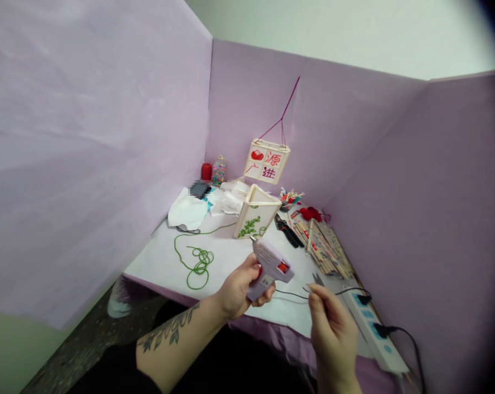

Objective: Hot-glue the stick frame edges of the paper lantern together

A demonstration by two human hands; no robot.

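My left hand (pixel 236 289) is wrapped round the handle of a pale purple hot glue gun (pixel 269 261), whose nozzle points up and to the left. Just behind the gun, my right hand (pixel 333 323) pinches a thin, clear glue stick (pixel 300 283) that runs to the gun's back end. Beyond the nozzle stands a three-sided lantern frame (pixel 258 216) of pale sticks and white panels, with a green curling vine pattern on its front. A green cord (pixel 200 265) lies in loops left of it, one end reaching towards the frame.
A finished-looking lantern (pixel 267 161) hangs from a purple cord at the back. On the right lie black-handled pliers (pixel 289 231), bundled wooden sticks (pixel 325 249) and a power strip (pixel 376 331) with plugged cables. White paper (pixel 187 209), a bead jar (pixel 219 171) and a red candle-like cylinder (pixel 207 171) are back left.
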